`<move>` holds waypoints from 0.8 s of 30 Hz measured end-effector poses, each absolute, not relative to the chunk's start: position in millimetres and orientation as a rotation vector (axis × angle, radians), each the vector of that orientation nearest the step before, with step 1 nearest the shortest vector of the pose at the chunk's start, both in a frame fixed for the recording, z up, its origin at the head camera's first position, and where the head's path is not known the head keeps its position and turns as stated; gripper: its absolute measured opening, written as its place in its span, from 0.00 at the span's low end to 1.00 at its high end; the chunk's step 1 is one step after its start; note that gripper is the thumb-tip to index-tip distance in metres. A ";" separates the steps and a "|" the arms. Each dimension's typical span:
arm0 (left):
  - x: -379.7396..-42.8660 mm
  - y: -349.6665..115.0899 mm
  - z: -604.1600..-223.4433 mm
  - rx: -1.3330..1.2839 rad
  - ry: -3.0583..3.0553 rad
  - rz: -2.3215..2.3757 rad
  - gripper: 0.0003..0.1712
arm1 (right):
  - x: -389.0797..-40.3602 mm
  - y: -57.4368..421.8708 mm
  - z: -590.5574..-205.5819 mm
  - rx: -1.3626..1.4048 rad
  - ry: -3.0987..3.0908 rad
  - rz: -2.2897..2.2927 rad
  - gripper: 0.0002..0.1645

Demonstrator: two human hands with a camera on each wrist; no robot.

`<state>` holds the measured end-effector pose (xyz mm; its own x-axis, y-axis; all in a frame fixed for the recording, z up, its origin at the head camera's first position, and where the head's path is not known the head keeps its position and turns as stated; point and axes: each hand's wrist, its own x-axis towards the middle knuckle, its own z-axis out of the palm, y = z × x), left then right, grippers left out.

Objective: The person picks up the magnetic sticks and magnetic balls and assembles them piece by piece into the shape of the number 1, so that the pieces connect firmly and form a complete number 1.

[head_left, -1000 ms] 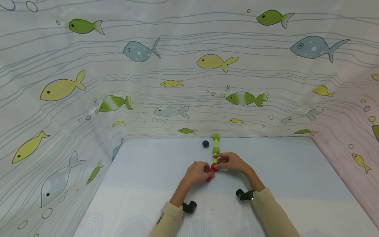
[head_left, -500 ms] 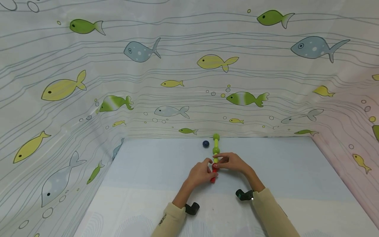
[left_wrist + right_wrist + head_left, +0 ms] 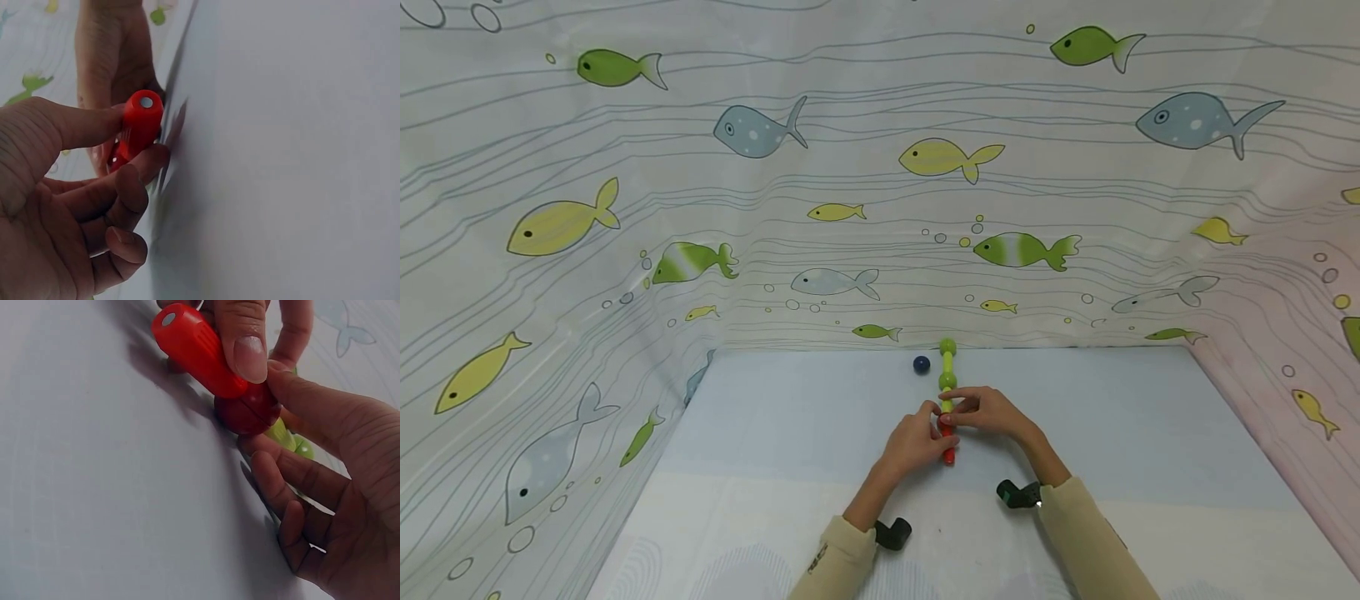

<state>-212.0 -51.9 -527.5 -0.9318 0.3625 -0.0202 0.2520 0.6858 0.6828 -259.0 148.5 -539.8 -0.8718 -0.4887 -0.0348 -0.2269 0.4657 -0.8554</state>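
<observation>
My left hand (image 3: 916, 442) pinches a red rod (image 3: 197, 350) between thumb and forefinger; a round silver spot shows on its free end in the left wrist view. The rod's other end meets a dark red ball (image 3: 249, 411), which my right hand (image 3: 988, 411) pinches between thumb and fingers. Beyond the ball, a yellow-green rod (image 3: 947, 402) leads away from me to a green ball (image 3: 947, 381). From there another yellow-green rod (image 3: 948, 363) runs to a second green ball (image 3: 948, 345) at the back. Together they form a nearly straight chain.
A dark blue ball (image 3: 921, 364) lies left of the chain's far end. The white table (image 3: 775, 417) meets a back wall of fish-patterned cloth (image 3: 850, 250). Similar cloth hangs at both sides. A small black camera sits on each wrist.
My left hand has shifted slightly right, swinging the red rod's near end rightward until it lines up with the chain. The right hand stays in place at the dark red ball.
</observation>
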 end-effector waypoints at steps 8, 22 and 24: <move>-209.3 -53.7 -525.9 0.512 2.707 1.146 0.27 | -255.1 149.7 -536.9 -0.685 2.428 -1.364 0.28; -213.2 -58.7 -529.8 0.532 2.695 1.155 0.26 | -252.9 151.8 -541.4 -0.779 2.461 -1.330 0.25; -213.3 -59.8 -528.0 0.533 2.689 1.148 0.26 | -253.2 152.1 -542.3 -0.774 2.464 -1.332 0.25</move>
<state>-213.3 -59.8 -528.0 -0.9218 0.3874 -0.0150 0.2571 0.6396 0.7244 -253.2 152.1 -542.3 -0.8324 -0.5526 0.0424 -0.3382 0.4458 -0.8288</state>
